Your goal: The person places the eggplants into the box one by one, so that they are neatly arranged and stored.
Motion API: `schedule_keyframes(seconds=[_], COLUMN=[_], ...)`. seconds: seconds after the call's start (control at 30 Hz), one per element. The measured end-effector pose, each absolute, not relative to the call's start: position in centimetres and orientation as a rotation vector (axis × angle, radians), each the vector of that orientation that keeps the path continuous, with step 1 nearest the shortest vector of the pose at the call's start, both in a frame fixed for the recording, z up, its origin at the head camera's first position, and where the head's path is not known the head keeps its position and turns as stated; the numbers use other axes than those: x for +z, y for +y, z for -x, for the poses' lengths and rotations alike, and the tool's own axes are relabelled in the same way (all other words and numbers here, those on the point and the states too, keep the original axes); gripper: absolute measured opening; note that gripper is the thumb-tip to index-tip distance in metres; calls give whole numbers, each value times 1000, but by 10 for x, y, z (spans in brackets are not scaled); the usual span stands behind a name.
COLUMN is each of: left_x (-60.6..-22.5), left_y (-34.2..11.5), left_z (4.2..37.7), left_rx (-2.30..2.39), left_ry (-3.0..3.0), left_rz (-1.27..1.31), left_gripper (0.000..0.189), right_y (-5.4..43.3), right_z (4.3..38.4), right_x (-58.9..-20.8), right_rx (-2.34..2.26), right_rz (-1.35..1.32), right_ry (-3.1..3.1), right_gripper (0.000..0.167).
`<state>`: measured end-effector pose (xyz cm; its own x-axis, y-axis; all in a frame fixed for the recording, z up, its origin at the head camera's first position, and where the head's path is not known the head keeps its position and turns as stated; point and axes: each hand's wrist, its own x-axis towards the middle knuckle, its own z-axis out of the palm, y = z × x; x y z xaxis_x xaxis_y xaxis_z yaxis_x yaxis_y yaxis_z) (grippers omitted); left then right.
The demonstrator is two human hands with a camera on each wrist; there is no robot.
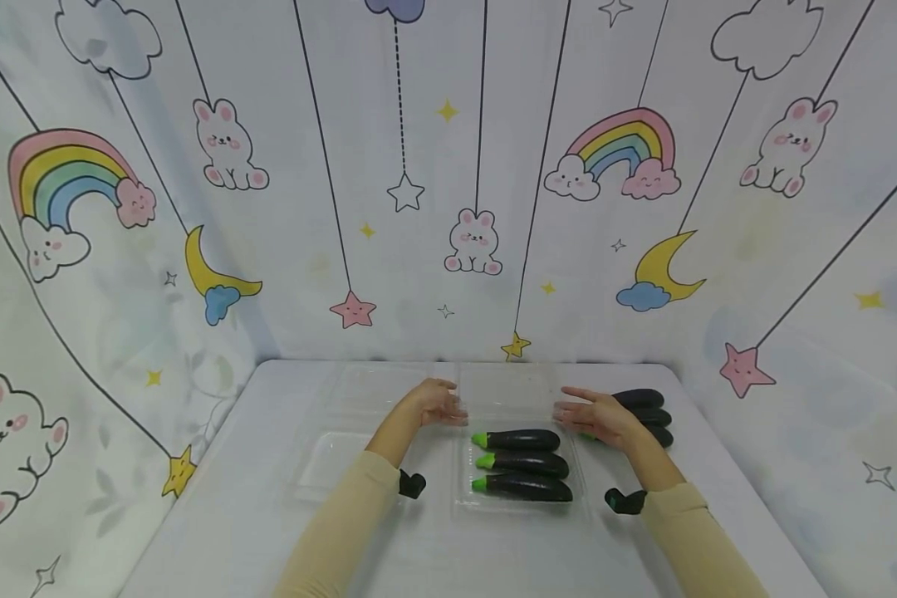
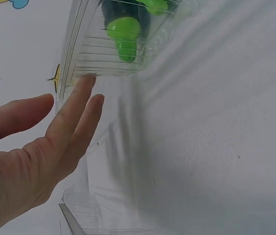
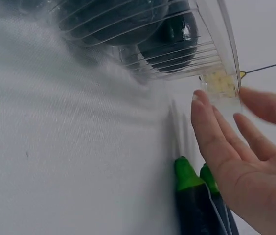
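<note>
Three dark eggplants (image 1: 524, 463) with bright green stem ends lie side by side in a clear plastic clamshell box (image 1: 519, 508). Its transparent lid (image 1: 510, 389) lies folded back on the far side. At the box's far left corner is my left hand (image 1: 437, 404), fingers extended. In the left wrist view, its index fingertip (image 2: 90, 78) is right at the box's ribbed wall. Opposite, my right hand (image 1: 598, 418) reaches to the far right corner with loosely straight fingers. The right wrist view has its fingertips (image 3: 200, 98) close by the box's edge.
More eggplants (image 1: 643, 399) lie on the table right of the box, partly hidden by my right hand. A second clear plastic box (image 1: 336, 465) stands at the left, its lid (image 1: 377, 390) folded back. A patterned curtain (image 1: 448, 166) hangs along the table's far edge.
</note>
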<state>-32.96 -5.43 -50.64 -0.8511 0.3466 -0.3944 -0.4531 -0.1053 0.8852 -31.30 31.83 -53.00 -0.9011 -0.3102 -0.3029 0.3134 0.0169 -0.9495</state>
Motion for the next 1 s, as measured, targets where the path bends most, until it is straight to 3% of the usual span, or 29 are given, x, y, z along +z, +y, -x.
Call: schedule_keyframes(seconds=[0.5, 1.0], left_x=[-512, -514], left_y=[-55, -54], left_z=[330, 329], left_rx=[2003, 2054], left_ry=[1737, 1762], left_rz=[108, 68], left_gripper=[91, 101], right_y=[323, 321], right_z=[309, 307], right_x=[-535, -542], right_rx=[-2035, -2136], right_rz=[82, 83], right_ry=[1794, 1779], right_gripper=[84, 79])
